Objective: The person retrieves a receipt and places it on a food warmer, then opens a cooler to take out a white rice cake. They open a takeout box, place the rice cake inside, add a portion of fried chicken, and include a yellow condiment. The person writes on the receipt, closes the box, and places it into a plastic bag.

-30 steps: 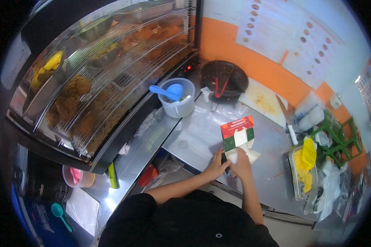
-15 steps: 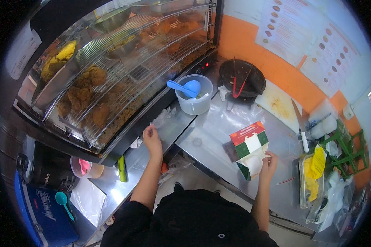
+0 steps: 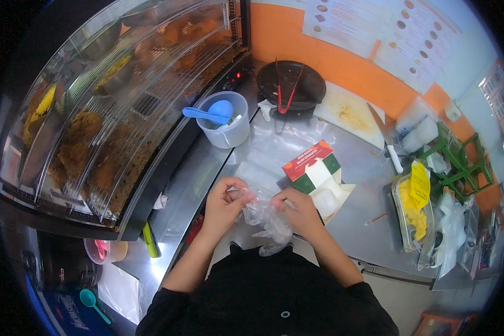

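In front of my body, over the counter's near edge, hangs a crumpled clear plastic glove (image 3: 269,224) with loose finger-like ends. My left hand (image 3: 225,206) pinches its upper edge between thumb and fingers. On the other side, my right hand (image 3: 298,210) is closed on the same thin plastic. Just beyond the right hand an opened takeaway box (image 3: 305,183), red, green and white, lies on the steel counter. A white rounded lump (image 3: 326,200), perhaps wrapped rice, rests in it.
On the left stands a heated glass cabinet (image 3: 123,129) with fried food. A tub (image 3: 229,134) with a blue scoop, a dark stone bowl (image 3: 311,89) with red-handled tongs, a cutting board (image 3: 347,112), a knife (image 3: 395,159) and a yellow-filled tray (image 3: 403,224) line the counter.
My left hand has come away from the cabinet's front edge toward the middle, bringing the clear plastic. My right hand has left the box and joined it. The view has shifted right.
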The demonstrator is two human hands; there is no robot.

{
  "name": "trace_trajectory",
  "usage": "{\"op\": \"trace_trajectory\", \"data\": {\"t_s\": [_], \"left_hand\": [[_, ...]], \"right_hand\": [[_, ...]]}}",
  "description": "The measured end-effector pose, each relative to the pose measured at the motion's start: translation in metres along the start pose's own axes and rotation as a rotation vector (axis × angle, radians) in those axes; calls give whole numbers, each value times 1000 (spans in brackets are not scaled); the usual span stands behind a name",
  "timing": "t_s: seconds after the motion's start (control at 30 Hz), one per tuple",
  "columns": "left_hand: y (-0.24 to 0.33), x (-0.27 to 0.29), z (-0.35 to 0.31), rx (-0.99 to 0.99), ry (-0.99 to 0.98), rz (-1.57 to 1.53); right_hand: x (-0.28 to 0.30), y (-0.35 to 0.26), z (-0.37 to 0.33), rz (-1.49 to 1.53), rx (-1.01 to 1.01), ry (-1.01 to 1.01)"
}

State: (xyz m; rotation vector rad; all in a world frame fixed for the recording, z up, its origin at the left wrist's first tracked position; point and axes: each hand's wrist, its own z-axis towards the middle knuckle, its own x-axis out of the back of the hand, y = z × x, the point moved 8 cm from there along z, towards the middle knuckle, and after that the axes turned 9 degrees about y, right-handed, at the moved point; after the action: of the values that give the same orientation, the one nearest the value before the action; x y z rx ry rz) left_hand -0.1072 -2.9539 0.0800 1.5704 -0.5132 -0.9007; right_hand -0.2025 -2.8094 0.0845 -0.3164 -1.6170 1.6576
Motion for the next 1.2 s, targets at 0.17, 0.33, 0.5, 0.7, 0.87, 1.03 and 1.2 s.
{"op": "trace_trajectory", "data": {"t_s": [0.17, 0.33, 0.5, 0.7, 0.87, 1.03, 1.2], "left_hand": [[-12, -5, 7, 64, -46, 100], [-27, -28, 4, 8, -210, 199], [-24, -31, 4, -24, -277, 87], [-28, -35, 4, 160, -231, 177], [19, -51, 2, -303, -211, 357], [29, -65, -1, -431, -299, 538], [17, -85, -4, -414, -476, 607]], "right_hand": [[12, 26, -4, 338, -93, 160], [20, 24, -9, 469, 55, 256], [32, 26, -13, 547, 77, 292], [30, 41, -23, 928, -14, 316], [29, 57, -27, 865, -105, 306], [19, 41, -23, 977, -26, 138], [14, 42, -23, 1126, -322, 191]]}}
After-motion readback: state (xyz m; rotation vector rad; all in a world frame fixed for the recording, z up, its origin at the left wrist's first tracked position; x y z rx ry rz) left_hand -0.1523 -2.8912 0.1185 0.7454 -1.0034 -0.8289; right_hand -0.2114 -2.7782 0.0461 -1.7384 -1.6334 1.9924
